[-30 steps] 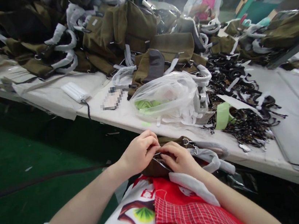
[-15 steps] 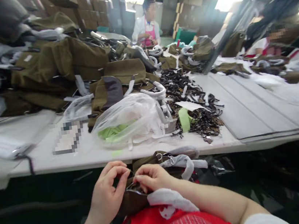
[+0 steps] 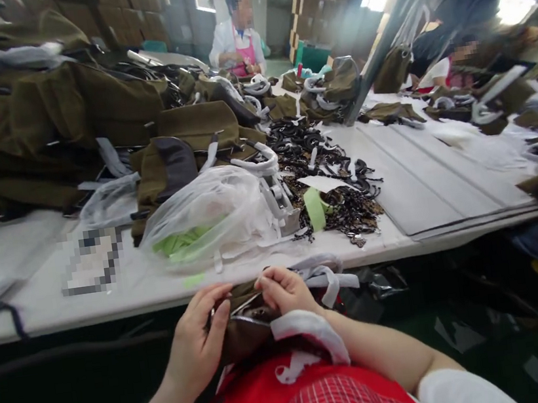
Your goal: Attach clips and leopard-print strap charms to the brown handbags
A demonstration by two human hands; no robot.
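Note:
On my lap, against the table's front edge, lies a brown-olive bag (image 3: 242, 340) with its zipped mouth partly open. A metal zipper (image 3: 251, 321) runs along the near side of that mouth. My left hand (image 3: 198, 333) curls round the left end of the opening, thumb on the near side and fingers on the far side. With fingertips pinched, my right hand (image 3: 285, 290) grips the far right rim of the bag. One bag handle (image 3: 310, 328), wrapped in white, curves below my right wrist; another wrapped handle (image 3: 332, 282) sticks out beyond it.
Olive bags (image 3: 103, 111) are heaped at the back left of the white table (image 3: 38, 258). A clear plastic bag (image 3: 210, 209) with green pieces lies in front, beside a pile of dark straps (image 3: 338, 199). A blurred phone (image 3: 92, 261) rests left. A person (image 3: 240, 40) stands across.
My right hand has moved up and away from my left hand, from the middle of the opening to its far right rim. The view has swung slightly right.

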